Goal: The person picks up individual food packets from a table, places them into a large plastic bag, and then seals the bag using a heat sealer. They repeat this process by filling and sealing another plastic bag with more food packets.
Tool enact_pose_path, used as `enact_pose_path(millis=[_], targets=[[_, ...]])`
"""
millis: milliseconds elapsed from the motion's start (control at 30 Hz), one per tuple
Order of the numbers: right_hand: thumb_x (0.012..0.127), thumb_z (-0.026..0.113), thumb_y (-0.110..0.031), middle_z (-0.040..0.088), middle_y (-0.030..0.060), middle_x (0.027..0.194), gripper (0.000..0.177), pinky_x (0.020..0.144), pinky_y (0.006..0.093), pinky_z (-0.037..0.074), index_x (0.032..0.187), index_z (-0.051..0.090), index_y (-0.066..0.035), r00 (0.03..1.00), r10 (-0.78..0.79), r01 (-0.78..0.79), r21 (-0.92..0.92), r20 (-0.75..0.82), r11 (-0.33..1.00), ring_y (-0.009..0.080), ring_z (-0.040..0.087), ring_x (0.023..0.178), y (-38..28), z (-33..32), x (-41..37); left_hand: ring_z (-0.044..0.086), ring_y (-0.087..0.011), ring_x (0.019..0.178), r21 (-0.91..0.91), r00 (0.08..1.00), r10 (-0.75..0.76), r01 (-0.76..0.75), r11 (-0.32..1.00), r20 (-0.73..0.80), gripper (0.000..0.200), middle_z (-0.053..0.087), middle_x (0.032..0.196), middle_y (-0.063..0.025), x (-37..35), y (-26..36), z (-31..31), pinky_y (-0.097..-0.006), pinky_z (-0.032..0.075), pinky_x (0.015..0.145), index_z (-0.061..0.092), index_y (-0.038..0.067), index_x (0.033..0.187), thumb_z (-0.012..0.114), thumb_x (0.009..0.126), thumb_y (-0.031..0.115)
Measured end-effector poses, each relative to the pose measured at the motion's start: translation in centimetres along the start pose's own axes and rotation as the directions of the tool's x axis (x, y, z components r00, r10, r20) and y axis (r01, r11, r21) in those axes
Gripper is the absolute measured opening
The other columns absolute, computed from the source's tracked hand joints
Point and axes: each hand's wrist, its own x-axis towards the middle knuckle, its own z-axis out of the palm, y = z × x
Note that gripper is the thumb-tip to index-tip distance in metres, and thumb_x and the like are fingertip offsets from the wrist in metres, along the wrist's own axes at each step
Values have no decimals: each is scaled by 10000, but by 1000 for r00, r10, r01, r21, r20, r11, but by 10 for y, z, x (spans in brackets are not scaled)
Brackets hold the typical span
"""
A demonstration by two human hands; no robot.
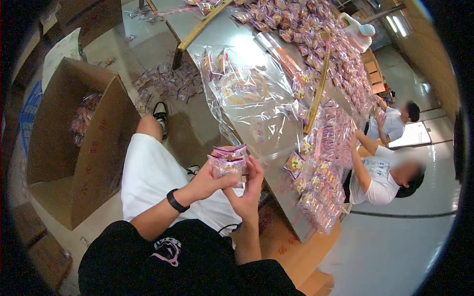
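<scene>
Between my two hands is a small stack of clear-and-purple wrapped snack packets (228, 166), held above my lap. My left hand (210, 181), with a black band on its wrist, is closed around the near left side of the packets. The fingers of my right hand (248, 188) curl against their right side. Just past my hands, a large clear printed plastic bag (247, 93) lies on the table, with a couple of packets inside its far left end.
The metal table (281, 185) carries filled bags of packets (321, 197) and a large heap of loose packets (306, 19), with wooden strips (318, 93) across it. An open cardboard box (79, 143) stands left. Packets (170, 81) lie on the floor. Two people work opposite.
</scene>
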Motion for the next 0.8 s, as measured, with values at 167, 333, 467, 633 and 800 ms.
enact_pose_path(millis=[167, 333, 467, 633, 800], targets=[[683, 891, -17, 478, 149, 1404, 921, 1087, 417, 421, 1431, 357, -76, 987, -64, 76, 76, -148, 994, 262, 508, 1287, 17, 3, -8, 550, -175, 1244, 108, 998, 11, -5, 994, -57, 823, 525, 1377, -45, 3, 1, 7, -362, 472, 1054, 368, 70, 1465, 863, 818, 191], [663, 925, -48, 418, 174, 1464, 946, 1106, 458, 429, 1419, 359, -107, 951, -274, 295, 151, -144, 944, 305, 477, 1337, 18, -4, -8, 536, -162, 1245, 4, 991, 124, -125, 992, 47, 913, 520, 1352, -39, 9, -4, 14, -348, 457, 1064, 368, 61, 1448, 915, 759, 306], [718, 909, -116, 351, 189, 1536, 817, 1114, 484, 423, 1424, 499, -113, 918, -391, 396, 110, -68, 912, 340, 450, 1374, 20, -19, -5, 533, -168, 1247, -32, 990, 124, -122, 992, 67, 979, 517, 1357, -49, 13, -6, 21, -350, 442, 1079, 361, 54, 1446, 894, 735, 463], [774, 852, -64, 354, 175, 1559, 739, 1107, 457, 438, 1438, 529, -93, 954, -170, 250, 339, -247, 907, 302, 483, 1357, 43, -7, -13, 547, -200, 1229, 375, 960, 276, -270, 887, 38, 934, 535, 1352, -66, 23, -22, 13, -363, 443, 1071, 415, 50, 1425, 865, 750, 513], [760, 812, 20, 447, 146, 1499, 650, 1089, 433, 454, 1370, 610, -74, 868, -377, 333, -182, -325, 925, 275, 517, 1317, 30, -44, -2, 559, -271, 1185, 803, 923, 381, -263, 535, 49, 657, 611, 1245, -111, 32, 32, 11, -380, 444, 1008, 617, 66, 1260, 877, 753, 393]])
